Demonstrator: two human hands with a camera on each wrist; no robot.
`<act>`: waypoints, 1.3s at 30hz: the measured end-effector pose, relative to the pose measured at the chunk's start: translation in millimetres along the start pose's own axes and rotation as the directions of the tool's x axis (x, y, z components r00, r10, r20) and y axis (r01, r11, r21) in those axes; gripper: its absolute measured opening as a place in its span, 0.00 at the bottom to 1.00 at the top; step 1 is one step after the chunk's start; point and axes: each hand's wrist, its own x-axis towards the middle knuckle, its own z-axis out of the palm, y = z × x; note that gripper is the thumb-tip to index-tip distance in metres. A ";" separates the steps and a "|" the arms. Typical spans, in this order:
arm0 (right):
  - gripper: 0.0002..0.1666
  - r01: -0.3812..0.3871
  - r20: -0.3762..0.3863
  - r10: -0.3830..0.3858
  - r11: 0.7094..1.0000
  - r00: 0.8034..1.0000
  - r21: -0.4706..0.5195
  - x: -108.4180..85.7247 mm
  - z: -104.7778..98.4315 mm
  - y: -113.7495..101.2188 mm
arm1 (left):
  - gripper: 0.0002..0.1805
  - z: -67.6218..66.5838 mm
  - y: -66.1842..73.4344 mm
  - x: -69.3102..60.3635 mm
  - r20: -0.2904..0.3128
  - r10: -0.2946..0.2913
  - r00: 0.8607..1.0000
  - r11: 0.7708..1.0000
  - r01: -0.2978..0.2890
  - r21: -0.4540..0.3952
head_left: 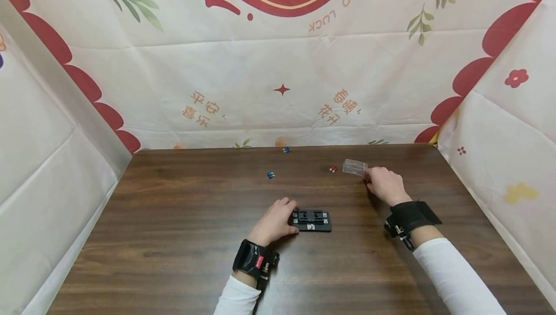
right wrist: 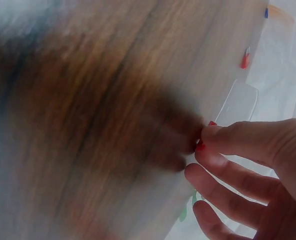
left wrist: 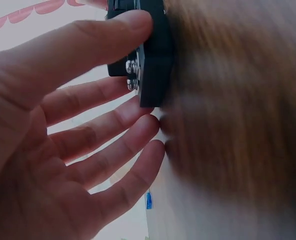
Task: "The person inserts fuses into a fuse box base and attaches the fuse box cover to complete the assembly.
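Note:
My left hand (head_left: 273,221) holds the left end of a black fuse block (head_left: 321,226), thumb at its near edge and fingers at the far side. Metal screws (left wrist: 131,75) show on the block in the left wrist view. At the right, my right hand (head_left: 385,184) pinches a small red blade fuse (right wrist: 201,145) between thumb and index finger, mostly covered by the fingertips. A clear plastic box (head_left: 354,167) lies just beside that hand.
Another red fuse (head_left: 333,169) lies left of the clear box. Two blue fuses (head_left: 271,175) lie farther left, one near the back edge. Printed cloth (head_left: 243,74) hangs behind the wooden table (head_left: 173,238) and at both sides.

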 end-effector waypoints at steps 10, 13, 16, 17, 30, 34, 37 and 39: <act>0.05 0.023 -0.057 -0.024 0.999 0.998 -0.023 -3.2 -3.5 -0.9 | 0.27 0.3 1.5 1.4 0.004 -0.004 1.000 1.000 0.004 0.007; 0.05 0.033 -0.073 -0.034 0.999 0.997 -0.028 -5.1 -5.1 -2.1 | 0.28 1.0 0.9 1.6 0.004 -0.006 1.000 1.000 0.006 -0.010; 0.03 0.039 -0.083 -0.041 0.999 0.996 -0.030 -7.6 -8.5 -6.0 | 0.28 1.7 -0.6 2.2 -0.002 0.002 1.000 1.000 -0.002 -0.024; 0.03 0.041 -0.090 -0.043 0.999 0.995 -0.031 -8.5 -9.6 -7.5 | 0.28 2.0 -1.2 2.4 -0.003 0.005 1.000 1.000 -0.005 -0.027; 0.02 0.098 -0.160 -0.096 0.995 0.982 0.006 -19.6 -8.8 -40.2 | 0.28 -0.7 -5.5 1.1 -0.011 0.032 0.999 0.999 -0.032 -0.035; 0.02 0.118 -0.163 -0.114 0.993 0.980 0.013 -21.6 -5.4 -50.2 | 0.28 -0.9 -4.2 0.8 -0.006 0.025 1.000 0.999 -0.025 -0.041; 0.02 0.140 -0.161 -0.134 0.990 0.978 0.026 -22.1 -5.3 -58.8 | 0.28 -1.1 -3.1 0.4 0.002 0.014 1.000 0.998 -0.013 -0.053; 0.03 0.156 -0.146 -0.149 0.987 0.978 0.036 -21.7 -5.2 -63.7 | 0.28 -1.3 -3.0 0.2 0.003 0.012 1.000 0.998 -0.012 -0.058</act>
